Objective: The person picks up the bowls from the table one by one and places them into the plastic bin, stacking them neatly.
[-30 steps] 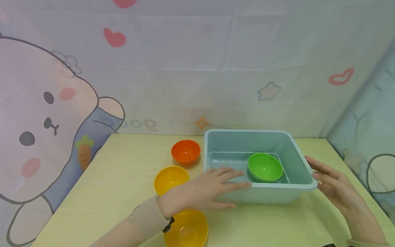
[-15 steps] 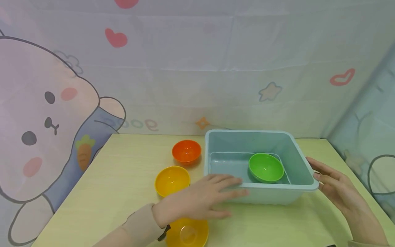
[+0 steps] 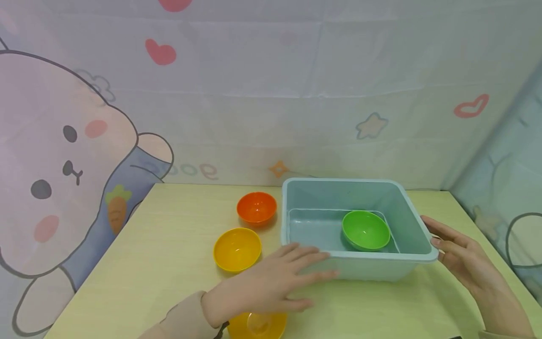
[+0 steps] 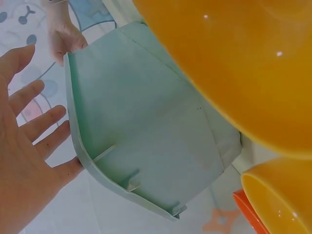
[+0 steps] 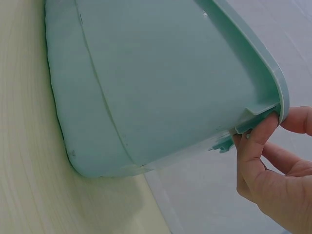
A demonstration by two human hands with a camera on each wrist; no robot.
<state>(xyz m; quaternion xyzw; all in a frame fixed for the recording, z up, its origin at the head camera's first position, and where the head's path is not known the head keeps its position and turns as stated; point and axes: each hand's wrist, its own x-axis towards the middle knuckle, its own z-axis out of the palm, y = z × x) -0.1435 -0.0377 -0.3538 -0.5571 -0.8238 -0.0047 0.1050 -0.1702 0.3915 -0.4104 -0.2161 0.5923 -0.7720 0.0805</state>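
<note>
A light teal plastic tub stands on the pale wooden table, with a green bowl inside it. My left hand hovers flat with straight, spread fingers just in front of the tub's front left corner and holds nothing. It partly covers a yellow bowl at the table's near edge. In the left wrist view the left hand lies open beside the tub. My right hand touches the tub's right rim. In the right wrist view its thumb presses under the lip of the tub.
A second yellow bowl and an orange bowl sit left of the tub. A printed cloth backdrop with a rabbit hangs behind and to the left, and another curtain closes the right side. Bare tabletop lies at the left.
My left hand has drawn back from the tub's front rim toward me, covering more of the near yellow bowl. The right hand and tub have barely moved.
</note>
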